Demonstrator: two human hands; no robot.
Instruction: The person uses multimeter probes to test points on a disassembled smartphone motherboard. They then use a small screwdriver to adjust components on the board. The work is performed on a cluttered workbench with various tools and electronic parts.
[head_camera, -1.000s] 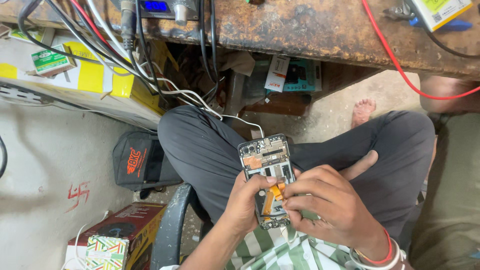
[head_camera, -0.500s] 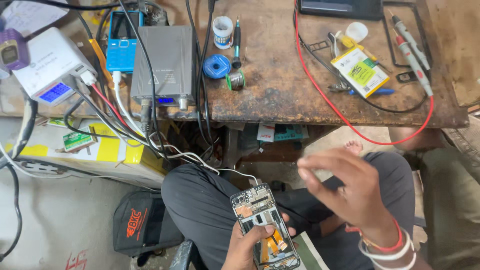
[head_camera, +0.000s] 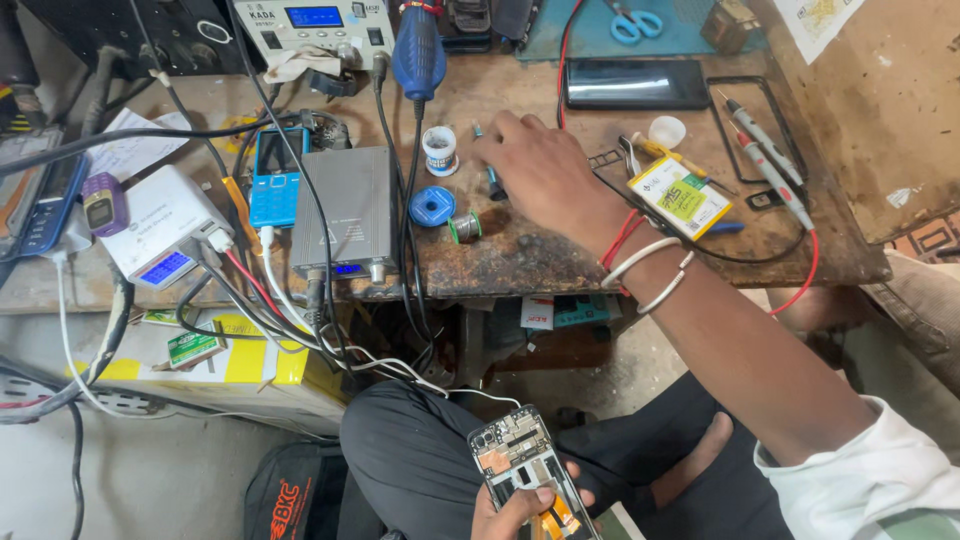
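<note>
Down at the lap, below the surface's (head_camera: 520, 255) front edge, the left hand (head_camera: 515, 510) grips the opened phone (head_camera: 520, 465) by its lower end, thumb across the board, back cover off and the orange flex showing. It sits tilted over the knee, held by that one hand only, so a slip would drop it to the floor or tug on the bare flex.

Up on the surface, near its middle, the right hand (head_camera: 545, 170) lies knuckles up over a small dark tool (head_camera: 495, 185), fingers curled toward it; whether they have closed on it I cannot tell. Just beside the hand sit a solder spool (head_camera: 465, 227), a blue reel (head_camera: 432, 206) and a little white pot (head_camera: 439, 150). A careless sweep of the wrist could knock any of these off the front edge.

A red lead (head_camera: 625, 232) runs right under the bangles (head_camera: 650, 272); it may snag when the arm draws back, dragging the probes (head_camera: 765, 150) or the yellow-labelled battery (head_camera: 678, 196) along.
</note>
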